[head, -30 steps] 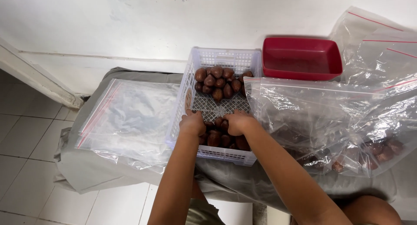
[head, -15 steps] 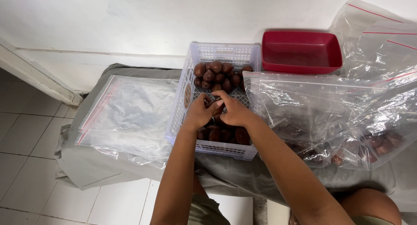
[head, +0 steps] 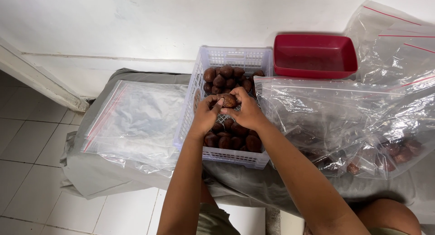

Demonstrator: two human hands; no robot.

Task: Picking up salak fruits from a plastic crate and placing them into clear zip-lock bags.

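**Two hands hold one brown fruit over a basket**

Head view: The left hand [head: 205, 117] and the right hand [head: 247, 113] meet over a white plastic basket [head: 235, 58]. Between them they hold one brown scaly fruit [head: 228, 100]. The fingers of both hands curl around it, so both hands are closed on the fruit. The fruit is up above the middle of the basket, just over the other fruits.

The basket has holes in its sides and is full of more brown fruits. One pile of fruits [head: 226, 77] lies at the far end of the basket. Another pile [head: 233, 140] lies at the near end, under the hands. The bottom of the basket shows a little between the two piles.

To the left of the basket lie flat clear bags [head: 136, 117] with red lines along the edge. They touch the side of the basket. To the right is a big clear bag [head: 326, 121], puffy and crinkled, right beside the basket. Some brown fruits [head: 398, 153] sit inside it at the low right end. More clear bags [head: 394, 44] stand up behind it near the wall.

A red tray [head: 315, 56] sits behind the big bag, next to the far right corner of the basket. All of this rests on a grey cloth [head: 104, 180] spread over the tiled floor [head: 31, 140]. A white wall [head: 136, 26] is behind.
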